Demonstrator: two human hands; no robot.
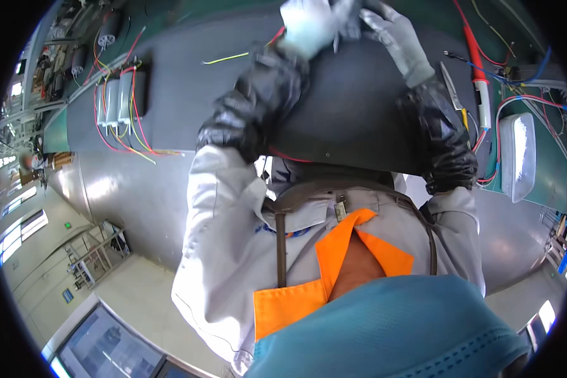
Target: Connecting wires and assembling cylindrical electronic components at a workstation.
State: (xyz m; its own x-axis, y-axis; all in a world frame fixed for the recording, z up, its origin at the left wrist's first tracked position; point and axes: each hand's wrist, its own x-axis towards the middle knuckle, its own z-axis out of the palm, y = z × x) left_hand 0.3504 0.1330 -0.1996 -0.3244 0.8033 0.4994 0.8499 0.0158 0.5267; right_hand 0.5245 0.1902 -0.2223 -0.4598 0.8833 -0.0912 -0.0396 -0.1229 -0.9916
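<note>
My left hand [310, 28], in a pale glove, is at the far top of the view with its fingers bent inward. My right hand [398, 41], gloved the same way, reaches toward it from the right. The fingertips of both come together over the dark mat [189, 82], closed around something small that I cannot make out. A yellow-green wire [225, 58] lies on the mat left of my left wrist. A short red wire [275, 36] shows right beside that wrist.
Several grey cylinders [112, 101] with coloured leads stand at the left. On the right lie a red-and-white rod [479, 79], a pointed metal tool with a yellow handle [452, 88], and blue and red cables. A white oblong tray [518, 157] is by the right edge.
</note>
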